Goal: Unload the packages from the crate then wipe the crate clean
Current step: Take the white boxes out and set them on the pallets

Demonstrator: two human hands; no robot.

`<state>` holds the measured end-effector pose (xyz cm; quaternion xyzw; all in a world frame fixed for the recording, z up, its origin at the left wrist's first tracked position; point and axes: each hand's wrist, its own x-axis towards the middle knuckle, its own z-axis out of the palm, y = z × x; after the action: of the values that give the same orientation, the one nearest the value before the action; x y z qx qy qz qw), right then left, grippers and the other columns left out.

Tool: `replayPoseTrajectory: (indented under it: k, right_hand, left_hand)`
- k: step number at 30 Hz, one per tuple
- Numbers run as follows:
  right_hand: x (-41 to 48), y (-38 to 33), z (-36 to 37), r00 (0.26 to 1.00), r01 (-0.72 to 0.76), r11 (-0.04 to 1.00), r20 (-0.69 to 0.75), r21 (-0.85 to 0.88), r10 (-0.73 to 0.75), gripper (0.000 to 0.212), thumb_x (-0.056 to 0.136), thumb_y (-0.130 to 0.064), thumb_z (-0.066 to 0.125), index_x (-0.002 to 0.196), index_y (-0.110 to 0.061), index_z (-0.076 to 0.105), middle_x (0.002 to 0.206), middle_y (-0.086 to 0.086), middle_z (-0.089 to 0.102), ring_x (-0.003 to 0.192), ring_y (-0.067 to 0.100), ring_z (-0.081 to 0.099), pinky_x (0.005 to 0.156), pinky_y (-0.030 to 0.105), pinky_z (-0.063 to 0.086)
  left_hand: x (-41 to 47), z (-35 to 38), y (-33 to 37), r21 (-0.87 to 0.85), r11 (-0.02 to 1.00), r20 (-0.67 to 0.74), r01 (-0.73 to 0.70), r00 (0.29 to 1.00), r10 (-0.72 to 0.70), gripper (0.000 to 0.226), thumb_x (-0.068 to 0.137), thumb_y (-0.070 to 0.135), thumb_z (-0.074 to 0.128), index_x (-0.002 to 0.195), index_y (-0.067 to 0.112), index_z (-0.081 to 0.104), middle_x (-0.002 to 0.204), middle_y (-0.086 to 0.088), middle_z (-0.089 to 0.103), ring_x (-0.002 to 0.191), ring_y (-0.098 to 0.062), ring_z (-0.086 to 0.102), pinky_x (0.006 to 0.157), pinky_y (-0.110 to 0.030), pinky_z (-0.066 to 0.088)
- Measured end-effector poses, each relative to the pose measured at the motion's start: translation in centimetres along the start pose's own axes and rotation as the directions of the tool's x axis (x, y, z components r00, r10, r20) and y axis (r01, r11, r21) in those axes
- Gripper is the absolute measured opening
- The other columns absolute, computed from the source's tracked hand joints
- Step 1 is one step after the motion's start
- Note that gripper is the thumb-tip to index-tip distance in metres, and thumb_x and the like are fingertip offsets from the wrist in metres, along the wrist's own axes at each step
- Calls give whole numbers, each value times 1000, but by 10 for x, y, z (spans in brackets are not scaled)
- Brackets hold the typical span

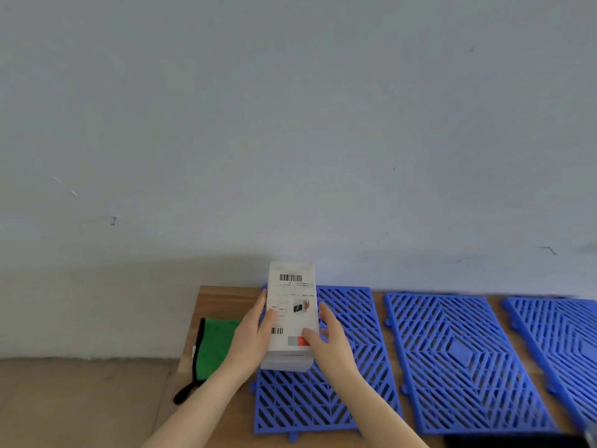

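A white package [290,295] with barcodes and a shipping label is held between both hands over the leftmost blue grid panel [349,392]. My left hand [252,337] grips its left side, thumb on the label. On its right side sits my right hand [332,341], thumb across the lower label. A green cloth [214,347] with black trim lies on the wooden table [226,295] left of my left hand. No crate is visible as such; only flat blue lattice panels.
Two more blue grid panels [458,360] [562,341] lie side by side to the right on the table. A plain grey wall rises right behind the table. Bare floor [80,405] lies to the left. A dark object [517,441] shows at the bottom right edge.
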<state>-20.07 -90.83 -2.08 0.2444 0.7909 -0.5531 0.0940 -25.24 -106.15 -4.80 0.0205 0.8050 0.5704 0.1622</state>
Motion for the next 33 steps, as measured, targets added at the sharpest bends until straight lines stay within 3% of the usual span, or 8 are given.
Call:
replayPoseTrajectory:
  k: [4,7,9,14,22,25,28,33]
  right_hand:
    - [-5,5,12,988,-104,977,129,187,80,49,99,-41,42,145,-40,24,134,-12,48,113,5,49,87,20,41]
    - [-2,12,18,983,-158,944,134,290,124,49,97,-51,39,144,-44,26,138,-10,47,121,12,46,106,40,37]
    - [2,14,18,981,-178,928,128,327,143,51,96,-52,41,145,-44,29,137,-9,49,122,14,47,109,46,35]
    - [2,14,11,978,-196,870,158,453,139,41,98,-43,43,137,-31,46,122,-3,63,111,14,58,101,38,43]
    - [8,10,15,983,-173,871,130,459,127,35,99,-38,42,134,-34,46,120,-6,62,107,9,56,94,33,39]
    - [8,15,19,985,-156,903,134,399,111,44,99,-42,42,142,-39,37,125,-9,59,113,10,53,103,36,39]
    - [0,18,19,989,-120,923,127,366,79,40,99,-44,40,139,-43,34,129,-11,54,112,5,50,96,29,39]
    - [-4,26,21,990,-108,939,117,327,73,55,97,-55,37,148,-44,20,142,-10,44,127,12,42,111,40,33]
  left_hand:
    - [-4,5,-2,-179,975,59,129,991,-121,58,99,50,41,153,38,23,148,20,39,133,-5,42,112,-33,35]
    - [-6,13,-12,-219,954,122,206,976,-183,70,87,67,36,152,42,22,145,16,46,127,-5,49,112,-37,37]
    - [-9,18,-11,-219,954,102,204,977,-185,66,92,66,32,152,42,20,145,16,47,126,-6,49,111,-36,38]
    - [-13,25,-5,-191,963,68,189,982,-179,54,100,57,25,151,43,19,140,18,47,126,-9,49,100,-27,38]
    - [2,20,-12,-201,952,88,230,972,-216,89,71,88,31,150,47,18,143,13,51,124,-14,54,109,-46,40]
    - [-1,19,-13,-273,931,79,242,970,-229,77,78,77,35,148,47,26,136,15,56,120,-11,57,109,-45,40]
    - [-6,20,-9,-299,923,74,242,970,-230,57,93,61,34,147,42,32,133,12,58,118,-11,58,109,-45,40]
    - [-8,21,-1,-314,912,127,263,964,-234,48,99,54,32,144,37,40,131,7,61,118,-14,59,109,-45,40]
